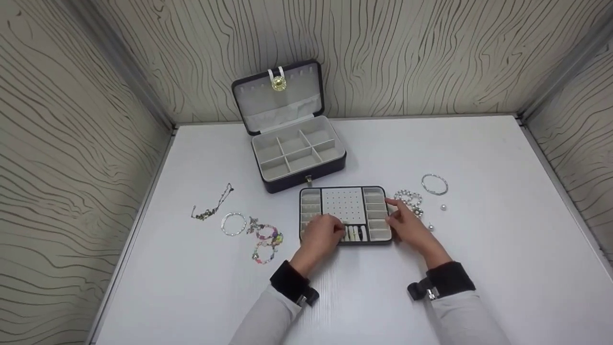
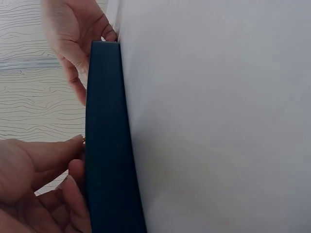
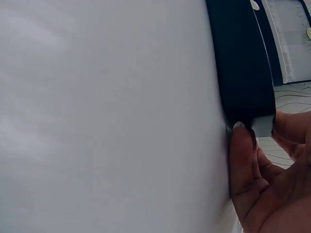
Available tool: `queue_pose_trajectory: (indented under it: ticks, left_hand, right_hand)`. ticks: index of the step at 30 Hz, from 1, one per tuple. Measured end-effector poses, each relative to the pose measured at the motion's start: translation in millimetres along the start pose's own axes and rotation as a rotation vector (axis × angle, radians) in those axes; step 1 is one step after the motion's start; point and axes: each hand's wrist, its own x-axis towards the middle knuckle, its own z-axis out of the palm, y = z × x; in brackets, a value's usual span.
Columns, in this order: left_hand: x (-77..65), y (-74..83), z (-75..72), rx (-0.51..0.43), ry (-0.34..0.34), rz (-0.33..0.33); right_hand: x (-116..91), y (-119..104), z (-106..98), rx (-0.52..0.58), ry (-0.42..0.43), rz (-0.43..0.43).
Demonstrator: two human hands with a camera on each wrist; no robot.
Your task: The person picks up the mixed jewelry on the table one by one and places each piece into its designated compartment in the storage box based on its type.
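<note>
A dark-edged jewelry tray (image 1: 342, 203) with pale compartments and a perforated white panel lies before me. My left hand (image 1: 320, 235) is over its front left part, beside the ring slots (image 1: 354, 233), where several slim pieces stand. In the left wrist view, thumb and forefinger pinch a tiny gold-coloured piece (image 2: 83, 139) at the tray's top edge; most of it is hidden by the fingertips. My right hand (image 1: 411, 229) grips the tray's right end. The right wrist view shows its thumb (image 3: 241, 150) against the tray's corner and other fingers on the far side.
An open jewelry box (image 1: 306, 179) with several compartments stands behind the tray. Left lie a chain bracelet (image 1: 208, 212), a silvery bangle (image 1: 233, 234) and colourful beaded bracelets (image 1: 258, 261). Right lie a pearl bracelet (image 1: 407, 191), another bangle (image 1: 423, 178) and two pearl pieces (image 1: 443, 207).
</note>
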Motion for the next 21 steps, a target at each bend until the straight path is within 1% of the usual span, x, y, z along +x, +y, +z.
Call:
queue_pose_trajectory:
  ticks: [4,8,10,13,15,18,21]
  left_hand:
    - [0.4,-1.3,1.6,-0.012,0.015,0.002]
    - [0.0,-3.1,2.1,-0.035,0.035,0.037]
    - [-0.4,-3.3,2.1,-0.028,0.045,0.058]
    - [-2.0,-3.3,3.2,0.026,0.060,0.083]
    - [-3.4,-3.0,3.9,0.085,0.065,0.103]
    - [-5.9,-2.9,3.7,0.161,0.046,0.136]
    - [-7.7,-2.2,1.5,0.195,0.011,0.169]
  right_hand:
    - [0.2,0.3,0.1,0.005,-0.001,-0.002]
    - [-0.1,1.4,0.4,0.010,0.002,-0.001]
    - [-0.3,1.8,0.5,0.012,0.005,0.007]
    - [-0.4,1.7,1.1,0.012,0.009,0.018]
    - [-0.1,1.5,1.4,0.010,0.010,0.021]
    - [0.6,1.7,1.5,0.007,0.008,0.015]
    - [0.8,1.5,0.5,0.001,0.008,0.015]
